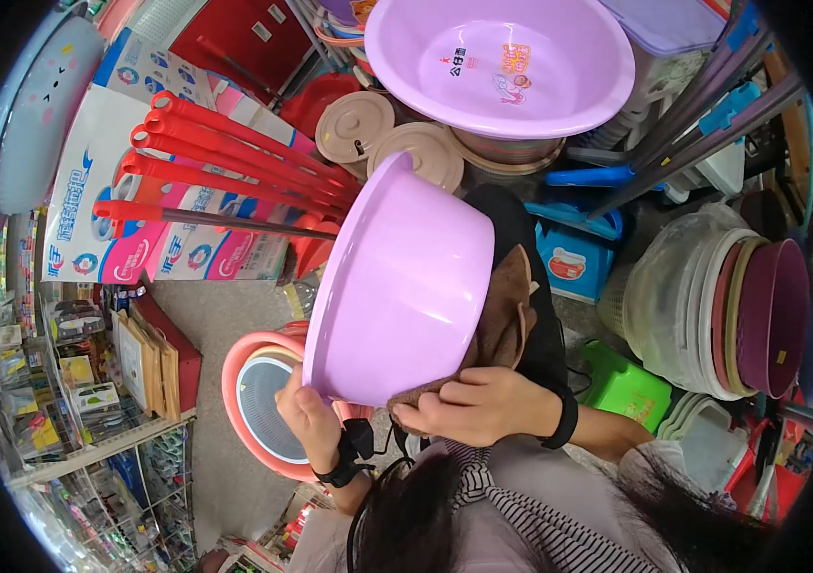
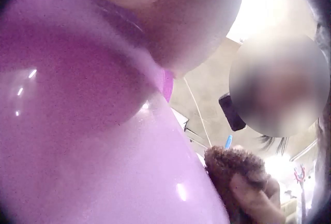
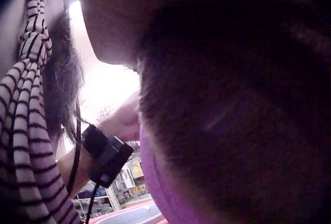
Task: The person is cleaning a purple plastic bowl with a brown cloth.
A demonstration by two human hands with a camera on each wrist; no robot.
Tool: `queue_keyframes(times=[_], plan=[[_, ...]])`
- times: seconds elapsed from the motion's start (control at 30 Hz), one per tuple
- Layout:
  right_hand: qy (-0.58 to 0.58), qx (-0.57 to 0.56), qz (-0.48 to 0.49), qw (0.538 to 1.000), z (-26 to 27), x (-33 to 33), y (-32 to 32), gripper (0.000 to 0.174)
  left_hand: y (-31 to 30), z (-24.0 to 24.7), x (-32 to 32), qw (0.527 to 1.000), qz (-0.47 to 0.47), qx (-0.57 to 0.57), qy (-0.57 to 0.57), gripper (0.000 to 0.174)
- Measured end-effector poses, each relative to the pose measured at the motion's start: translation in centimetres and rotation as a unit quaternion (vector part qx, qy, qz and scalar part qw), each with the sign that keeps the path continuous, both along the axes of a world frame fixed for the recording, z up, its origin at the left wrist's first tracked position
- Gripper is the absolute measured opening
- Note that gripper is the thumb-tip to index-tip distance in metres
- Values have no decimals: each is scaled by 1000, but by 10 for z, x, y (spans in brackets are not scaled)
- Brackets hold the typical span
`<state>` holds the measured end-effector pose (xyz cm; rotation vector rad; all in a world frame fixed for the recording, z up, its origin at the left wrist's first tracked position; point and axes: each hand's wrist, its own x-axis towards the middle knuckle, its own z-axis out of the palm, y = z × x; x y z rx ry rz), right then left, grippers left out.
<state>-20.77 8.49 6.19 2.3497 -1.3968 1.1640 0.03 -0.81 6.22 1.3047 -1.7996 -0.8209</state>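
Observation:
A glossy light purple plastic basin [image 1: 405, 286] is tilted on its side in front of the person, its outer base turned to the right. At the near end of its rim, my left hand [image 1: 311, 425] grips the edge with the thumb up. My right hand [image 1: 483, 406] pinches a brown fluffy cloth [image 1: 502, 329] against the near side of the basin. That cloth trails up along the base over the dark-trousered leg. In the left wrist view the basin wall [image 2: 103, 131] fills much of the picture, with the cloth [image 2: 232, 167] bunched in the right hand's fingers.
Another purple basin [image 1: 502, 62], printed inside, sits on stacked tubs ahead. Red-handled poles [image 1: 235, 158] lean at the left beside printed cartons [image 1: 110, 210]. A pink-rimmed basket [image 1: 268, 411] stands on the floor. Stacked buckets [image 1: 712, 296] and a green stool [image 1: 624, 387] are at right.

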Motion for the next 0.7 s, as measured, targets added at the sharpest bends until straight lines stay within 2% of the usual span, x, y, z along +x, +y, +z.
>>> queue_keyframes(times=[0.07, 0.13, 0.17, 0.23, 0.27, 0.33, 0.37, 0.4, 0.5, 0.57, 0.63, 0.67, 0.7], plan=[[1, -16, 0, 1000, -3, -2, 0, 39, 0, -1, -3, 1000, -6, -18, -7, 78], [-35, 127, -24, 991, 8, -20, -4, 37, 4, -10, -6, 997, 64, -20, 43, 78], [-114, 29, -79, 990, 8, -25, -14, 37, 6, -18, 3, 997, 64, -20, 43, 78], [-204, 49, -165, 964, 10, -41, -28, 32, 8, -28, 20, 998, -35, -19, 49, 76], [-250, 68, -195, 946, 12, -49, -33, 31, 8, -28, 19, 998, -37, -20, 50, 76], [-328, 136, -240, 904, 24, -55, -35, 29, 7, -15, 5, 980, -160, -110, 36, 72], [-340, 102, -229, 906, 21, -56, -37, 29, 6, -21, 7, 974, -181, -106, 87, 65], [-340, 101, -230, 906, 24, -55, -36, 29, 6, -22, 5, 973, -182, -107, 89, 65], [-207, 25, -160, 965, 33, -46, -27, 36, 8, -28, -1, 969, -172, -94, 150, 55], [-169, 59, -131, 975, 43, -34, -10, 41, 9, -34, -1, 980, -127, -113, 103, 48], [-110, 81, -95, 986, 44, -32, -5, 50, 5, -39, -4, 975, -145, -113, 121, 43], [-110, 81, -95, 986, 38, -33, -8, 50, 2, -43, -4, 970, -163, -114, 140, 38], [-152, 74, -86, 982, 32, -35, -12, 50, 0, -49, -3, 965, -179, -110, 156, 25]])
